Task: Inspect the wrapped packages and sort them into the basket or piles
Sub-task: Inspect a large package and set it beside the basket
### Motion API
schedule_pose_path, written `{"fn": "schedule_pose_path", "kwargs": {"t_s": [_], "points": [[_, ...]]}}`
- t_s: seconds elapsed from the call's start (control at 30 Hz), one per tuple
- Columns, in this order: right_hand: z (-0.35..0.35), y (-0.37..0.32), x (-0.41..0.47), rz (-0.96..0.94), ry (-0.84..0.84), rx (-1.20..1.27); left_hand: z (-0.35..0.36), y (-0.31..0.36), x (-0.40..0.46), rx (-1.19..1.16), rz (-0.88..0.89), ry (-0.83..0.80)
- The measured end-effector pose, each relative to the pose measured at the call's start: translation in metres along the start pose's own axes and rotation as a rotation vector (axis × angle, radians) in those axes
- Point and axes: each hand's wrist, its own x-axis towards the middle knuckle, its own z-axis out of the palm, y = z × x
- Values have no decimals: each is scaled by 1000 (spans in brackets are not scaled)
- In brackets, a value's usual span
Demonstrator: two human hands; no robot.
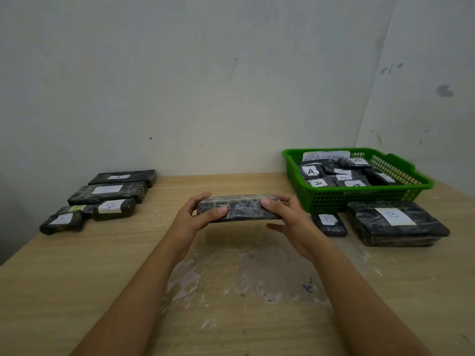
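Observation:
A flat black package wrapped in clear film (244, 208) is lifted above the middle of the wooden table, its long edge facing me. My left hand (196, 217) grips its left end, thumb on the near side and fingers behind. My right hand (288, 217) grips its right end the same way. No label shows on the side I see. A green plastic basket (421, 182) at the back right holds several black packages marked A and a paper sign. Two packages marked B (395, 222) lie in front of the basket.
A pile of several black packages marked A and B (108, 195) lies at the back left of the table (231, 317). The white wall stands close behind. The table's left edge drops off near the left pile.

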Motion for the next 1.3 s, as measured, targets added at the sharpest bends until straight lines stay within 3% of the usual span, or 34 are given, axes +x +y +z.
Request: {"fn": "schedule_pose_path", "kwargs": {"t_s": [0.23, 0.8, 0.93, 1.3], "points": [[-6, 3, 3, -99, 48, -70, 2, -2, -1, 19, -18, -44], [-4, 10, 2, -32, 80, -260, 11, -16, 3, 155, 25, 93], [-2, 10, -1, -53, 125, -388, 17, -14, 0, 209, 46, 78], [-9, 13, 5, -33, 134, -396, 6, -14, 3, 112, 16, -23]]}}
